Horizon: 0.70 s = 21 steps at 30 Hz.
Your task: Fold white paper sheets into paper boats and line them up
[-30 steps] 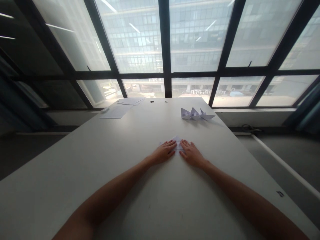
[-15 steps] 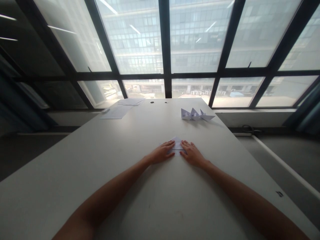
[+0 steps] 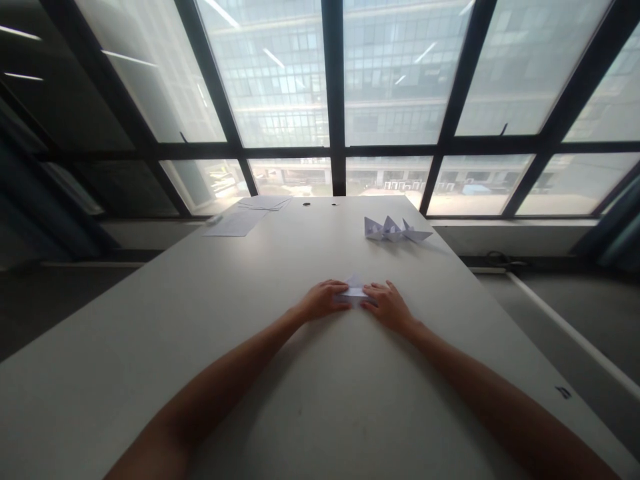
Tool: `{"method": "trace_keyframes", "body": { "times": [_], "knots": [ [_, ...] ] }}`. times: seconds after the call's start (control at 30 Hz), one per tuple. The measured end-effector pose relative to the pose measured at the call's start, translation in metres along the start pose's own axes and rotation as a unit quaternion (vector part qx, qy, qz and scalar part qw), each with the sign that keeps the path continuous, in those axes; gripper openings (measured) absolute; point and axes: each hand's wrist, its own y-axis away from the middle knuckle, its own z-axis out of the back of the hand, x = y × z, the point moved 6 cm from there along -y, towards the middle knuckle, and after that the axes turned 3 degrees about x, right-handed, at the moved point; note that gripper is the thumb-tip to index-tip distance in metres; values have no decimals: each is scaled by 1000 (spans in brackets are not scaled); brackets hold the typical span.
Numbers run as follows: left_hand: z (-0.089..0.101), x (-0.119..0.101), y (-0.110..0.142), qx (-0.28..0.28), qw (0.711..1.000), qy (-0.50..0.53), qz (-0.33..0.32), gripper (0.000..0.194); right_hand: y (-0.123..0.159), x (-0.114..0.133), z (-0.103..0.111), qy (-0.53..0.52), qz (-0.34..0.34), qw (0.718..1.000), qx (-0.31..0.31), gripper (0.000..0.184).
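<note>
A partly folded sheet of white paper (image 3: 355,292) lies on the table in front of me, its pointed top facing away and its near strip raised into a fold. My left hand (image 3: 325,299) grips the paper's left end, thumb on the near side and fingers on the far side. At the right end, my right hand (image 3: 387,305) grips it in the same way, with its index finger lifted a little. Fingers cover both ends of the paper. Beyond my right hand, several folded paper boats (image 3: 395,230) stand in a row.
The white table (image 3: 280,267) stretches away toward large dark-framed windows (image 3: 339,100). Flat white sheets (image 3: 235,222) lie at its far left. Two small dark marks or holes (image 3: 307,204) show near the far edge. A dark mark (image 3: 563,392) is at the right edge.
The near strip of the paper has come up off the table. My hands have gone from lying flat on the paper to pinching its two ends. The view has shifted slightly.
</note>
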Motion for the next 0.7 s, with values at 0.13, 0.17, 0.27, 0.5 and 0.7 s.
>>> {"method": "trace_keyframes", "body": {
  "times": [0.13, 0.17, 0.27, 0.5, 0.7],
  "knots": [
    [11, 2, 0, -5, 999, -31, 28, 27, 2, 2, 9, 16, 17, 999, -25, 21],
    [14, 2, 1, -13, 999, -41, 31, 25, 3, 2, 11, 19, 21, 999, -38, 23],
    [22, 0, 2, -58, 996, -71, 23, 28, 4, -1, 21, 17, 31, 995, -94, 32],
    [7, -1, 1, -42, 994, -104, -1, 43, 3, -6, 19, 65, 15, 994, -81, 44],
    [-5, -7, 5, 6, 989, -143, 32, 45, 2, -11, 0, 77, -6, 997, 4, 44]
  ]
}}
